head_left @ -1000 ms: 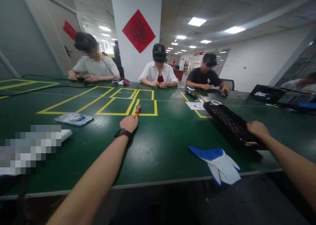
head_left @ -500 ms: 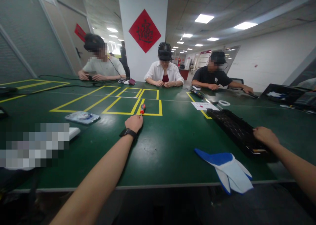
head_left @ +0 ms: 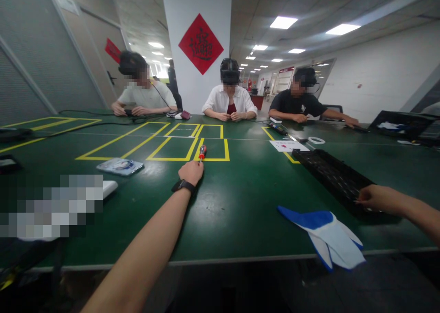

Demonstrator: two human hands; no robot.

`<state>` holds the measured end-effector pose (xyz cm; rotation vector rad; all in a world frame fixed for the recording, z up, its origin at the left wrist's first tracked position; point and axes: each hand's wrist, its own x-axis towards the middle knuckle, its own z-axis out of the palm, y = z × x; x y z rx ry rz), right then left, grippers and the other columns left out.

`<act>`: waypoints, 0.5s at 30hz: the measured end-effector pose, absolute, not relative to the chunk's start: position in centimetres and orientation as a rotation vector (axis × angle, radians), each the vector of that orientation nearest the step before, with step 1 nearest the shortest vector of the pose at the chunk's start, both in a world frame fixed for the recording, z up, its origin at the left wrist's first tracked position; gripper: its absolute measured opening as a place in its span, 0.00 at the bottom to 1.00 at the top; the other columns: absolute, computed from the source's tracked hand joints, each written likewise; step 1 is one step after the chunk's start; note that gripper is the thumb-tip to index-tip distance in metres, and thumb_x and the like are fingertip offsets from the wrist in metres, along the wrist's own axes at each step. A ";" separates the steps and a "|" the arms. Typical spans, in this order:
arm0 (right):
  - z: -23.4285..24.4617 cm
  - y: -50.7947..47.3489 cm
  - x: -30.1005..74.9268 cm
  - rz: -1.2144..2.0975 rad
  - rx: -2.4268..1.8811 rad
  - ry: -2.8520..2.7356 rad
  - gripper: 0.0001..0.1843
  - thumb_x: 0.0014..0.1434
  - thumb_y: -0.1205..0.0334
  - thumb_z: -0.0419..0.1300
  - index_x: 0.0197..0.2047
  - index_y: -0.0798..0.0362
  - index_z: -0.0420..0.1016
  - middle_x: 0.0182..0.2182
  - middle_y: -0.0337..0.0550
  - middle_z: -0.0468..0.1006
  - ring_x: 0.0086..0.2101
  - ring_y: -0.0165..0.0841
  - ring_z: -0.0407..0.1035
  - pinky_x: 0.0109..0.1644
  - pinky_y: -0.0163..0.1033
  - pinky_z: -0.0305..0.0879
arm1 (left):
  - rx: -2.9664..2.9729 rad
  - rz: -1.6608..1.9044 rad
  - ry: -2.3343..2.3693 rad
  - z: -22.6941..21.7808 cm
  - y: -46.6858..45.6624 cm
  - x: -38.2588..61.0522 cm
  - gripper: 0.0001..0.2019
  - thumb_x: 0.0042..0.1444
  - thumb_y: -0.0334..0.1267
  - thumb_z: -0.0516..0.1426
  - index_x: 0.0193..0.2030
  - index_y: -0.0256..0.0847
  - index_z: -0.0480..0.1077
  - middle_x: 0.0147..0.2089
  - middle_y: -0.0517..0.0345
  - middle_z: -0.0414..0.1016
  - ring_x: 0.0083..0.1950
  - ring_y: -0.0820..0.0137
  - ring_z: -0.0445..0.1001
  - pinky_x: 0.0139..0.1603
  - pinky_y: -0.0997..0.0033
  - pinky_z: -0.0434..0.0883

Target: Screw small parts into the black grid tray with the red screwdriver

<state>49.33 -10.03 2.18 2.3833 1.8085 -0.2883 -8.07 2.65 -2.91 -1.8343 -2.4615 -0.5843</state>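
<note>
My left hand (head_left: 191, 172) is stretched far out over the green table (head_left: 227, 203), closed round a small screwdriver with a red and black handle (head_left: 202, 152) that points away over a yellow taped box. A black watch sits on that wrist. My right hand (head_left: 376, 198) rests on the near end of a long black tool tray (head_left: 330, 175), fingers curled; what they hold is hidden. A blue and white work glove (head_left: 326, 233) lies at the table's near edge, between my arms.
Three people sit along the far side. A phone (head_left: 120, 166) and a white object (head_left: 109, 188) lie at left. Paper (head_left: 288, 145) and a tape ring (head_left: 316, 140) lie beyond the tray. Yellow taped boxes (head_left: 172, 143) mark the middle.
The view has swung left and tipped a little. My right hand has slid toward me along the near end of the black tray. My left hand still holds the screwdriver in place.
</note>
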 end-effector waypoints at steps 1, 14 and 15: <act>2.3 -10.0 49.0 -0.332 2.390 1.761 0.11 0.52 0.57 0.57 0.28 0.56 0.75 0.26 0.47 0.75 0.28 0.36 0.71 0.31 0.38 0.62 | -1.836 -0.585 -2.470 -2.9 2.7 -8.1 0.24 0.57 0.49 0.43 0.40 0.37 0.75 0.41 0.42 0.76 0.43 0.56 0.74 0.39 0.62 0.68; 3.8 -9.6 46.3 -0.476 2.439 1.598 0.15 0.54 0.61 0.56 0.21 0.62 0.73 0.23 0.52 0.74 0.23 0.32 0.68 0.26 0.35 0.57 | -1.827 -0.597 -2.441 -3.1 2.8 -8.2 0.23 0.56 0.48 0.43 0.39 0.37 0.75 0.40 0.43 0.76 0.41 0.56 0.74 0.37 0.62 0.69; 3.9 -9.6 46.1 -0.493 2.447 1.593 0.15 0.54 0.62 0.56 0.22 0.62 0.73 0.24 0.52 0.74 0.24 0.32 0.68 0.26 0.35 0.57 | -1.826 -0.593 -2.445 -3.1 2.8 -8.1 0.23 0.57 0.48 0.43 0.39 0.37 0.75 0.40 0.43 0.76 0.41 0.56 0.74 0.38 0.62 0.69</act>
